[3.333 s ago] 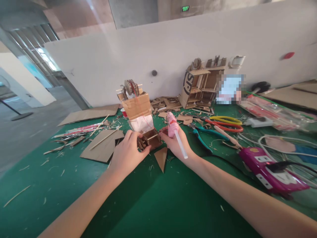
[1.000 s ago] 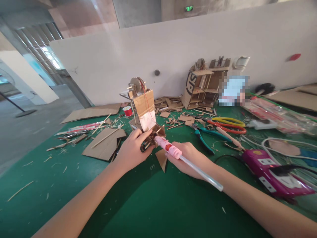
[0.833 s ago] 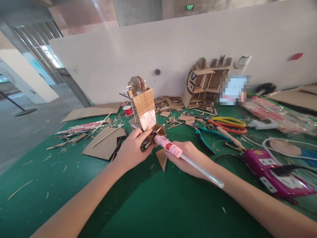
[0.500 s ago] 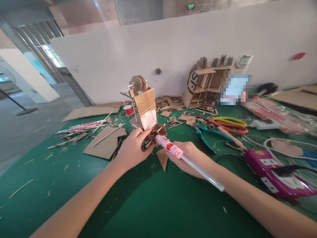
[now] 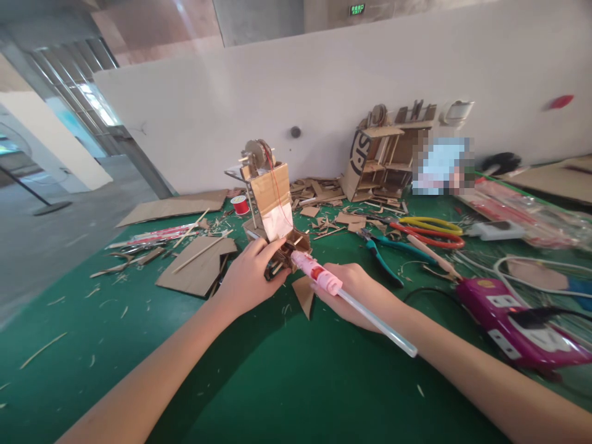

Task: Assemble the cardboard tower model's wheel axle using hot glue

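A small cardboard model point(image 5: 271, 191) with a round spool on top and a red thread or wire down its front stands on the green table point(image 5: 259, 382). My left hand point(image 5: 250, 274) is closed on the model's lower left side, thumb and fingers around its base. In my right hand point(image 5: 346, 290) is a pink hot glue gun point(image 5: 319, 271), and a clear glue stick point(image 5: 379, 324) juts from its back. The gun's nozzle end reaches into the base of the model, where the exact contact is hidden. A cardboard scrap point(image 5: 304, 296) lies beneath the gun.
Teal-handled pliers point(image 5: 383, 259), orange-handled and yellow-handled tools, and a purple power strip point(image 5: 513, 320) lie to the right. A second cardboard structure point(image 5: 379, 160) stands by the wall. Left are a cardboard sheet point(image 5: 192, 268), sticks and a red thread spool point(image 5: 239, 205).
Almost nothing differs. Both hands, the glue gun and the model hold nearly the same positions, with only a very slight shift of the view.
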